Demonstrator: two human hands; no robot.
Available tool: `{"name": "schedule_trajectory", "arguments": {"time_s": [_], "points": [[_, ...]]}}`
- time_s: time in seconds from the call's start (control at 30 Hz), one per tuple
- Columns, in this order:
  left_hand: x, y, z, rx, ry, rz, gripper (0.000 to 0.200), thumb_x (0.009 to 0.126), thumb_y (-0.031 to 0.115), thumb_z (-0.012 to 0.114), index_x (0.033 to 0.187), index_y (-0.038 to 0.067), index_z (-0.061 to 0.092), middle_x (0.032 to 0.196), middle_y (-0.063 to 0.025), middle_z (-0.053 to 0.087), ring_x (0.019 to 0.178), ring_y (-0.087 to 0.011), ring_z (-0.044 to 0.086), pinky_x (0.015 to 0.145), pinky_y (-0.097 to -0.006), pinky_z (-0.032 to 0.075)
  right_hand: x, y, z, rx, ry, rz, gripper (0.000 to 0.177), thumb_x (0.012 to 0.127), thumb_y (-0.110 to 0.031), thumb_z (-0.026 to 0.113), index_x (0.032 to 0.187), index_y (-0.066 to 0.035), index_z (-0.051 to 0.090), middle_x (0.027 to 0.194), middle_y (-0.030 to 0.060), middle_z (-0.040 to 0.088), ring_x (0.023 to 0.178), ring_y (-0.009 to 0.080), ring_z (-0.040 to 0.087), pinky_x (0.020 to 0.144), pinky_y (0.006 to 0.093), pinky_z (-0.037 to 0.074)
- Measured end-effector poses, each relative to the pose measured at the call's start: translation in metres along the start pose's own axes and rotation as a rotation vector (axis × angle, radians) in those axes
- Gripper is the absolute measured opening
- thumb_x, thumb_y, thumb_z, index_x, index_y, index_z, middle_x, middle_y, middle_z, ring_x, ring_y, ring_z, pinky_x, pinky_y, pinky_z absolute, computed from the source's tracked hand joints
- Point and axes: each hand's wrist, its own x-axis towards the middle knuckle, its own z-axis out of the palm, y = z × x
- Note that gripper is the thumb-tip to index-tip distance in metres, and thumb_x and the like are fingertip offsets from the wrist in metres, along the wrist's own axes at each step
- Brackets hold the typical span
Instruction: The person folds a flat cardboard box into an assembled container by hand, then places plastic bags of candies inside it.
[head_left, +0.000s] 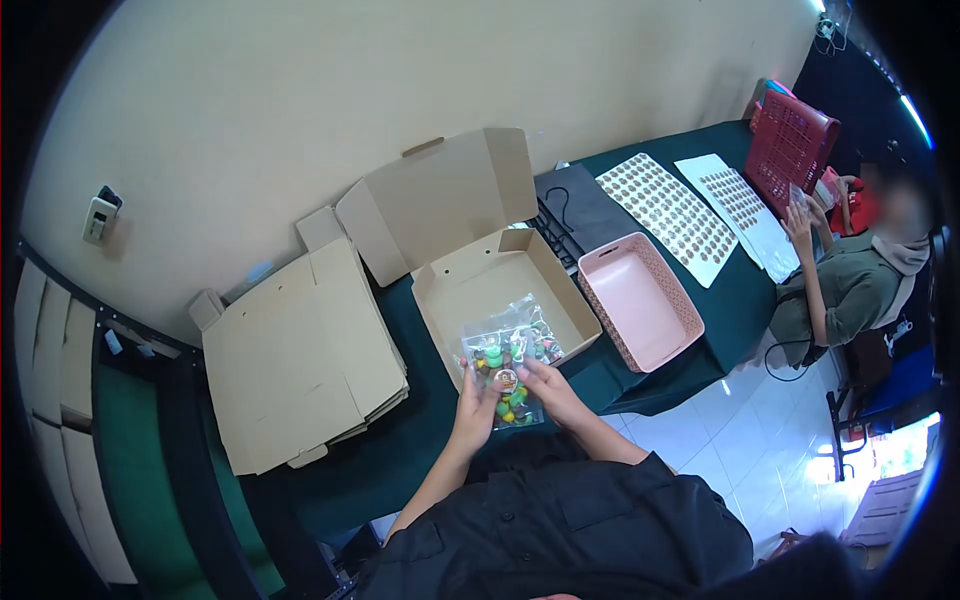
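Between my two hands is a clear plastic bag of colourful candies [514, 404], green, yellow and brown, with a small round sticker on its front. My left hand [479, 408] grips its left side, and my right hand [550, 388] has hold of the right side. Just beyond the hands stands an open cardboard box [455, 288], its lid raised at the back. Another clear bag [546, 338] with colourful contents lies inside, near the front. The held bag partly hides the box's front edge.
Flattened cardboard boxes [300, 360] are stacked on the left. To the right are a pink basket [640, 300], a sticker sheet [668, 215] and a second sheet [735, 200]. At the far right, a person [850, 285] handles something clear beside a dark red basket [790, 145].
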Motion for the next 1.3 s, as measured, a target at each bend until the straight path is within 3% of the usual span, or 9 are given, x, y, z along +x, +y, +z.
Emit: {"name": "schedule_trajectory", "arguments": {"time_s": [0.4, 0.43, 0.47, 0.57, 0.67, 0.9, 1.07, 1.17, 1.3], "points": [[0.003, 0.010, -0.010, 0.386, -0.189, 0.040, 0.078, 0.078, 0.008, 0.066, 0.136, 0.008, 0.013, 0.120, -0.0132, 0.042, 0.111, -0.0193, 0.046, 0.090, -0.0319, 0.042, 0.006, 0.001, 0.011, -0.004, 0.204, -0.062, 0.025, 0.086, -0.019, 0.059, 0.100, 0.002, 0.060, 0.089, 0.0051, 0.063, 0.083, 0.0104, 0.058, 0.073, 0.0236, 0.046], [0.000, 0.015, -0.007, 0.336, -0.082, 0.084, 0.059, 0.079, 0.011, 0.065, 0.129, 0.006, 0.034, 0.114, -0.0120, 0.048, 0.110, -0.0190, 0.047, 0.089, -0.0327, 0.043, 0.003, 0.000, 0.014, -0.026, 0.187, -0.018, 0.026, 0.086, -0.022, 0.058, 0.098, 0.001, 0.062, 0.087, 0.0037, 0.063, 0.080, 0.0088, 0.057, 0.072, 0.0223, 0.045], [0.002, 0.017, -0.009, 0.337, -0.079, 0.081, 0.059, 0.079, 0.011, 0.065, 0.129, 0.006, 0.034, 0.114, -0.0120, 0.048, 0.110, -0.0190, 0.047, 0.089, -0.0327, 0.043, 0.003, 0.003, 0.012, -0.023, 0.186, -0.014, 0.026, 0.086, -0.022, 0.058, 0.098, 0.001, 0.062, 0.087, 0.0037, 0.063, 0.080, 0.0088, 0.057, 0.072, 0.0223, 0.045], [0.008, 0.028, -0.011, 0.543, -0.040, 0.332, 0.010, 0.082, 0.006, 0.060, 0.087, -0.001, 0.064, 0.093, -0.0076, 0.063, 0.092, -0.0151, 0.057, 0.081, -0.0280, 0.044, 0.003, 0.003, 0.012, -0.320, 0.036, -0.080, 0.027, 0.089, -0.023, 0.054, 0.102, 0.000, 0.061, 0.088, 0.0043, 0.063, 0.079, 0.0074, 0.055, 0.074, 0.0232, 0.044], [0.005, 0.021, -0.024, 0.386, -0.068, 0.090, 0.017, 0.084, 0.008, 0.058, 0.097, 0.001, 0.065, 0.093, -0.0091, 0.066, 0.089, -0.0143, 0.059, 0.083, -0.0278, 0.043, 0.004, -0.014, 0.010, -0.337, -0.116, -0.007, 0.031, 0.093, -0.024, 0.047, 0.108, 0.000, 0.059, 0.095, 0.0077, 0.062, 0.089, 0.0114, 0.055, 0.084, 0.0276, 0.041], [0.001, 0.055, -0.041, 0.299, -0.367, -0.006, 0.027, 0.091, 0.015, 0.048, 0.107, -0.003, 0.060, 0.105, -0.0122, 0.063, 0.099, -0.0169, 0.057, 0.093, -0.0284, 0.038, 0.003, -0.041, 0.000, -0.529, -0.411, 0.003, 0.040, 0.096, -0.030, 0.035, 0.116, 0.000, 0.054, 0.114, 0.0119, 0.057, 0.109, 0.0175, 0.049, 0.097, 0.0321, 0.031], [0.006, 0.054, -0.026, 0.391, -0.280, 0.162, 0.032, 0.093, 0.013, 0.043, 0.122, 0.000, 0.049, 0.121, -0.0123, 0.054, 0.110, -0.0172, 0.050, 0.095, -0.0299, 0.036, 0.001, -0.037, 0.018, -0.436, -0.204, -0.168, 0.041, 0.096, -0.029, 0.035, 0.117, 0.001, 0.052, 0.111, 0.0108, 0.058, 0.105, 0.0183, 0.050, 0.095, 0.0311, 0.033], [0.004, 0.042, -0.016, 0.262, 0.199, 0.302, 0.035, 0.091, 0.018, 0.048, 0.123, 0.002, 0.048, 0.121, -0.0125, 0.051, 0.110, -0.0217, 0.049, 0.097, -0.0318, 0.034, 0.007, -0.028, 0.008, -0.528, 0.015, -0.189, 0.036, 0.095, -0.024, 0.037, 0.118, -0.001, 0.053, 0.108, 0.0117, 0.058, 0.104, 0.0222, 0.050, 0.094, 0.0325, 0.033], [0.001, 0.015, -0.014, 0.389, 0.000, 0.220, 0.053, 0.087, 0.030, 0.055, 0.128, 0.000, 0.041, 0.127, -0.0156, 0.046, 0.119, -0.0237, 0.042, 0.098, -0.0331, 0.034, 0.007, -0.032, 0.022, -0.787, 0.113, -0.410, 0.033, 0.091, -0.017, 0.043, 0.119, -0.001, 0.052, 0.114, 0.0145, 0.053, 0.105, 0.0262, 0.047, 0.094, 0.0338, 0.033]]}}
